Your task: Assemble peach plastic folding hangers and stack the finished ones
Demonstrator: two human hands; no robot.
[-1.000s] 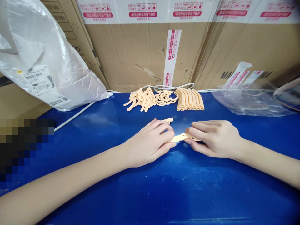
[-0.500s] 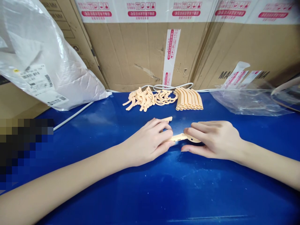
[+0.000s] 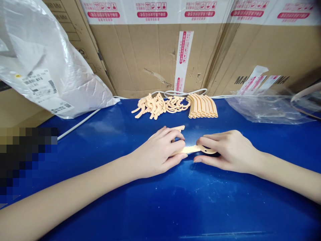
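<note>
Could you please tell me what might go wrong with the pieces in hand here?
The right hand has its thumb tip apart from the curved piece, so that piece might twist or slip. The left hand covers part of the pale strip, so a misalignment there could go unnoticed.

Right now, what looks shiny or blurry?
Head view: pale glare on the blue table near the right hand, shiny highlights on the white bag; head view, top right: soft tape print; head view, far left: coarse squares hide details.
</note>
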